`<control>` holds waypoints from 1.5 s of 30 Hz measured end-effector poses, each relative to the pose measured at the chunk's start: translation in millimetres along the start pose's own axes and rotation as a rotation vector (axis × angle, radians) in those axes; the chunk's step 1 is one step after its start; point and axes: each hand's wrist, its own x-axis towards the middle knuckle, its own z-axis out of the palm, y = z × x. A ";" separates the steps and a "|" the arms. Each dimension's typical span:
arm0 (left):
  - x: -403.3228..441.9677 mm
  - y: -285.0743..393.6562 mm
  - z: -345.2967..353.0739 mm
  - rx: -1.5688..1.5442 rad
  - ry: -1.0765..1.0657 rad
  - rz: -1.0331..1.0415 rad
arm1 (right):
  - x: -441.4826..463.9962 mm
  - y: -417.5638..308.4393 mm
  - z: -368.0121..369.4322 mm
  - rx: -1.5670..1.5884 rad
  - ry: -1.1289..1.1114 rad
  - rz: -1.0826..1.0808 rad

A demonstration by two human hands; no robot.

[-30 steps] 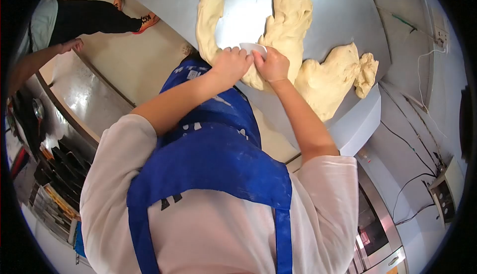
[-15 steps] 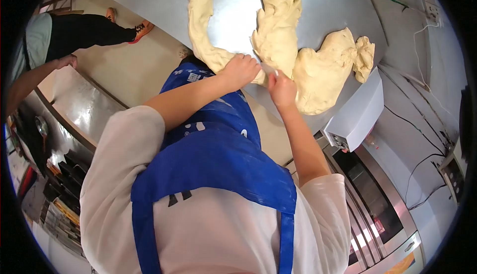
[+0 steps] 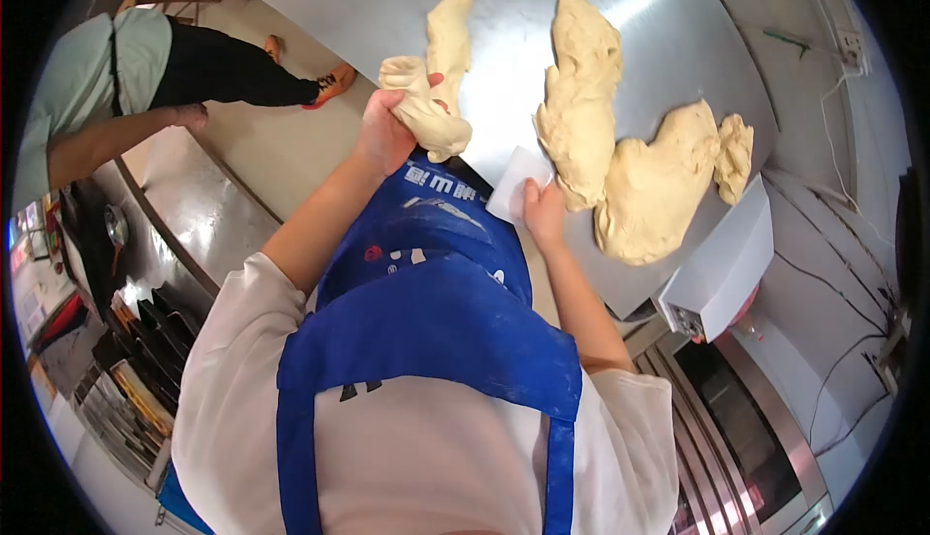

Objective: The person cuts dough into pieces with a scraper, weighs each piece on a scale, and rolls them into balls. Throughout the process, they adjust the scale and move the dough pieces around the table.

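Note:
My left hand is closed around a thick, folded piece of dough, lifted at the near edge of the metal table. Behind that piece, a long dough strip runs away across the tabletop; whether the two still join is hidden. In my right hand is a flat, white dough scraper, gripped at one side and held at the table edge. Just beyond it lies a long dough mass, with a broad lump of dough to its right and a small dough knob at the far right.
The shiny metal table spans the top. A white box-like machine stands at its right end, near a steel oven. At left, another person in dark trousers stands by a second metal counter.
My hands, close together at the strip before, have moved apart. The left has lifted a dough piece leftward, while the right has drawn the scraper lower. The view has shifted slightly.

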 end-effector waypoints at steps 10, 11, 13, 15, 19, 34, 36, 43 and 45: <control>21.7 151.3 41.5 0.303 -0.195 0.292 | 59.0 -155.1 87.3 1.087 -0.202 0.564; 33.7 170.9 40.4 0.414 -0.158 0.361 | 58.8 -140.8 82.7 1.074 -0.145 0.545; 67.3 189.7 27.3 0.419 -0.072 0.421 | 62.8 -99.3 74.7 0.679 -0.038 0.582; 110.1 203.2 -3.7 0.438 0.082 0.383 | 66.6 -113.9 44.3 0.583 0.135 0.444; 167.2 222.7 -54.7 0.848 0.186 0.206 | 149.1 -76.6 14.7 0.605 0.257 0.341; 196.7 328.3 -171.9 1.354 0.296 0.222 | 397.8 -397.8 235.9 0.517 -0.130 -0.064; 173.6 316.5 -191.1 1.490 0.246 0.349 | 439.9 -416.2 262.2 0.616 -0.207 0.024; 58.7 309.3 -237.9 1.463 0.379 0.008 | 504.5 -416.5 297.6 0.742 -0.425 0.123; 34.7 305.8 -254.2 1.560 0.435 -0.146 | 509.9 -404.5 291.1 0.577 -0.420 0.132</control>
